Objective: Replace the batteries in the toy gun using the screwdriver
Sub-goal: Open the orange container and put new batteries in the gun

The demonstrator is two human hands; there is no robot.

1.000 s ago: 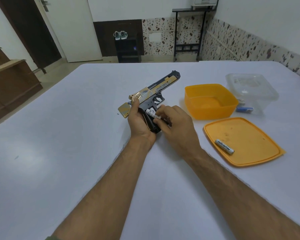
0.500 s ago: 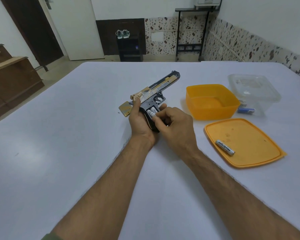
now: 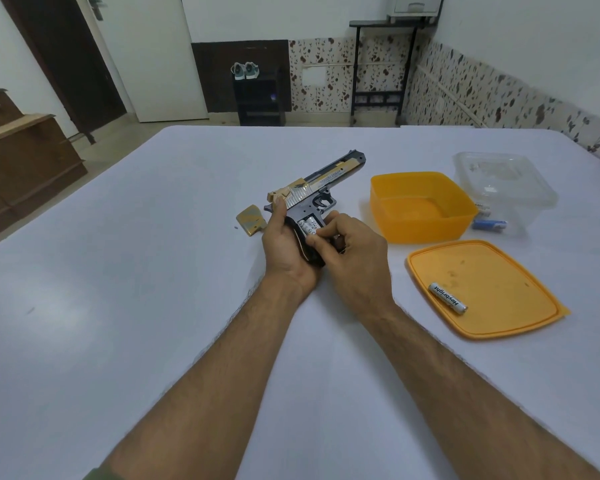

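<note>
Toy gun (image 3: pixel 321 188), mid-table (image 3: pixel 118 306): grip clasped in left hand (image 3: pixel 284 247). Right hand (image 3: pixel 352 258) fingers pinch batteries (image 3: pixel 308 226) in the open grip. Spare battery (image 3: pixel 448 298) on orange lid (image 3: pixel 499 271) toward the right edge.

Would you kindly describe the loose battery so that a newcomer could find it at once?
Start at the orange tub on the table's right side; nearer the person lies its flat orange lid. The battery lies alone on that lid, white with black lettering, unlike the ones seated in the gun grip.
</note>
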